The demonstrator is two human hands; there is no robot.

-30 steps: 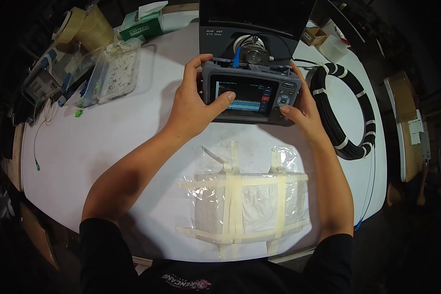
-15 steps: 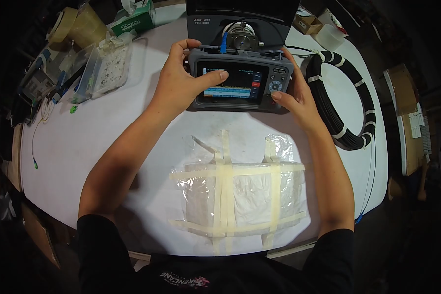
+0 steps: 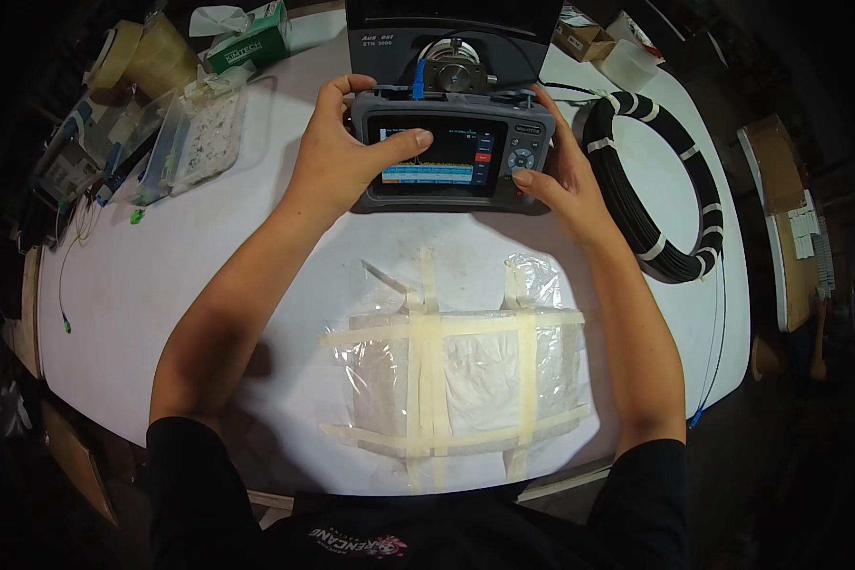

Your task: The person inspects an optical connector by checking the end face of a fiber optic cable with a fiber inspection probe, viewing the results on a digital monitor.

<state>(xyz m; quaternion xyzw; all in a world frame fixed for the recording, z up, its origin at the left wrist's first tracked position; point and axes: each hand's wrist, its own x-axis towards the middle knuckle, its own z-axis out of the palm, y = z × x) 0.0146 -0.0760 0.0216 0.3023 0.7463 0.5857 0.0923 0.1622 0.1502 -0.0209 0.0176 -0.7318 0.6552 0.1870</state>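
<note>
Both hands grip a dark grey mini OTDR by its sides, its lit screen facing me and tilted up. My left hand wraps the left side, its thumb over the screen. My right hand wraps the right side, its thumb at the lower part of the button pad. The fingers behind the case are mostly hidden. A blue connector stands in the top edge of the OTDR. Right behind is a black machine with a round metal fitting.
A taped clear-plastic sheet lies in front on the white table. To the right rests a coil of black cable. At the left stand a clear plastic tub, tape rolls and a green tissue box.
The whole view has shifted slightly, so everything sits a little further left. Both hands keep the same hold on the OTDR, thumbs in about the same places.
</note>
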